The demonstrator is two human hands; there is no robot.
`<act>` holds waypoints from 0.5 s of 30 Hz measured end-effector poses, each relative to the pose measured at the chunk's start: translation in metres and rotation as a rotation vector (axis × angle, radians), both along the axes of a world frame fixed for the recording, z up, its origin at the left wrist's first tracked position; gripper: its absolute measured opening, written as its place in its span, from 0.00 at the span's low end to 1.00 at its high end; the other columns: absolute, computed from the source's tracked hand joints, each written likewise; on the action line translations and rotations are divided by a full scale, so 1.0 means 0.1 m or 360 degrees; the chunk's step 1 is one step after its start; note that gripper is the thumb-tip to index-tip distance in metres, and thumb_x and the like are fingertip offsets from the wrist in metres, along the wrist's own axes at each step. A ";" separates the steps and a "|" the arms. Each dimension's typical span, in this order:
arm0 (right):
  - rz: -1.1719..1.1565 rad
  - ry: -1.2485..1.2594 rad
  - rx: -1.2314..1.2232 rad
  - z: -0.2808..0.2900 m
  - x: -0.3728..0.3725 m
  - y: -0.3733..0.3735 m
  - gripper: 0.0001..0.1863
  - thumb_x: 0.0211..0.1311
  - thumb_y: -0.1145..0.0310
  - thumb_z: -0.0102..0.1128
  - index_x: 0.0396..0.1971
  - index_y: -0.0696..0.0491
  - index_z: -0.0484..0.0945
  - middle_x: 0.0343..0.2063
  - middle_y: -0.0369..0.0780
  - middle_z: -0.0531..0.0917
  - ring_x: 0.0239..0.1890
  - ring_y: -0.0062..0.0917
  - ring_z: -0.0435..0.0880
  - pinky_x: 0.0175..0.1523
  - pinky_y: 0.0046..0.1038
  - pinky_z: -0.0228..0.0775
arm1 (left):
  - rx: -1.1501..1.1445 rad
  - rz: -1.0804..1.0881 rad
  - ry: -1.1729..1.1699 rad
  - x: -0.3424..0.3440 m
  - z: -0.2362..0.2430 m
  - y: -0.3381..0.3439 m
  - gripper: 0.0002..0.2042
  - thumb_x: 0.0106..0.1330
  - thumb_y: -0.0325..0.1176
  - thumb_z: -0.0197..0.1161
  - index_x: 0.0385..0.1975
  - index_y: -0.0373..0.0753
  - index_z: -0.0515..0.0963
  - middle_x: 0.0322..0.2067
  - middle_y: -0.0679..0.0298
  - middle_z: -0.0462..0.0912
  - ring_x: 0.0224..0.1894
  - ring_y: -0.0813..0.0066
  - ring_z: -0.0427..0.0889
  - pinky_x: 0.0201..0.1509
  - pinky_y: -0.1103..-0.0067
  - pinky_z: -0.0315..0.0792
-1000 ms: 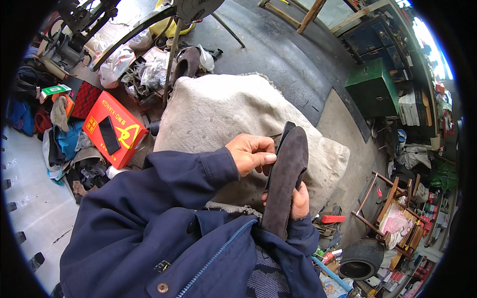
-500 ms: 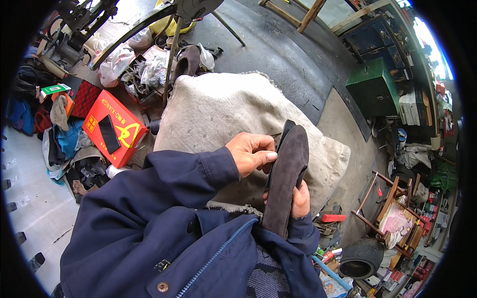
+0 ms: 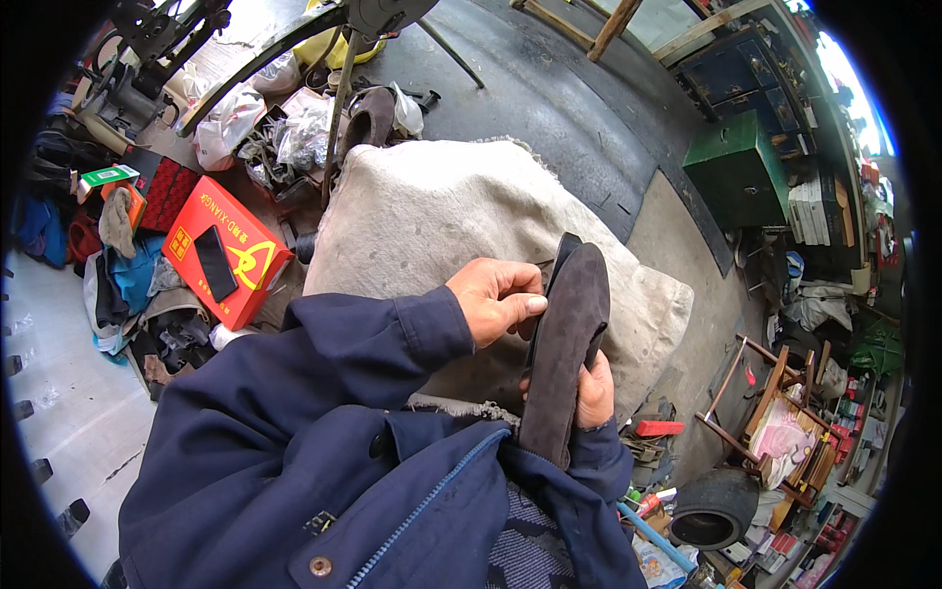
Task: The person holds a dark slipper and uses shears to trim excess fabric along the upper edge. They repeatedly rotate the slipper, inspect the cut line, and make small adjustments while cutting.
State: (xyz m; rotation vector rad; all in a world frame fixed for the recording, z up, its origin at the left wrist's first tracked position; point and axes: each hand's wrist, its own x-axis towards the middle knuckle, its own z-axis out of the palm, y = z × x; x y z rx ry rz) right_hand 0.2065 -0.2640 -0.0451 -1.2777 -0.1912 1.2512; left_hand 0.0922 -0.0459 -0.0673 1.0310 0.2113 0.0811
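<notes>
A dark brown suede shoe (image 3: 567, 344) stands on edge over my lap, its toe pointing away from me. Its black sole (image 3: 561, 257) faces left. Wrapped round the shoe's right side is my right hand (image 3: 593, 391), partly hidden behind it. My left hand (image 3: 498, 302) is closed in a pinch close to the sole's left edge, thumb tip almost at it. Whatever lies between those fingers is too small or hidden to make out. Under both hands a stained cream cloth (image 3: 422, 211) covers my lap. A similar dark shoe (image 3: 371, 120) lies beyond the cloth.
To the left, a red shoebox (image 3: 257, 294) carries a black phone (image 3: 215, 263). A black metal machine (image 3: 147, 93) stands at the far left, near plastic bags (image 3: 231, 123). On the right are a green metal box (image 3: 736, 172), a wooden stool (image 3: 775, 412) and a black tyre-like roll (image 3: 714, 510).
My left hand has shifted very slightly up toward the sole's edge, still pinched. The shoe and my right hand are nearly unmoved.
</notes>
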 end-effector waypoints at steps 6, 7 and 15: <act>-0.0005 0.0046 0.0061 -0.02 0.01 -0.02 0.27 0.73 0.59 0.61 0.60 0.62 0.68 0.44 0.51 0.85 0.36 0.45 0.90 0.41 0.42 0.86 | -0.0033 0.0077 0.0019 0.02 0.04 -0.03 0.07 0.75 0.25 0.58 0.31 0.34 0.75 0.26 0.69 0.77 0.31 0.82 0.76 0.38 0.80 0.73; -0.0019 0.0070 0.0076 -0.02 0.01 -0.02 0.26 0.73 0.59 0.60 0.60 0.62 0.68 0.43 0.51 0.85 0.36 0.44 0.90 0.41 0.42 0.86 | -0.0021 0.0076 0.0020 0.02 0.04 -0.03 0.07 0.74 0.25 0.59 0.32 0.34 0.75 0.26 0.69 0.77 0.31 0.82 0.76 0.38 0.80 0.73; -0.0081 -0.0017 0.0067 0.00 0.00 0.01 0.24 0.73 0.60 0.62 0.58 0.62 0.71 0.42 0.50 0.86 0.34 0.43 0.90 0.38 0.40 0.86 | -0.0043 0.0021 -0.0057 0.04 -0.05 -0.02 0.14 0.79 0.40 0.53 0.36 0.37 0.78 0.30 0.67 0.81 0.36 0.77 0.82 0.38 0.79 0.77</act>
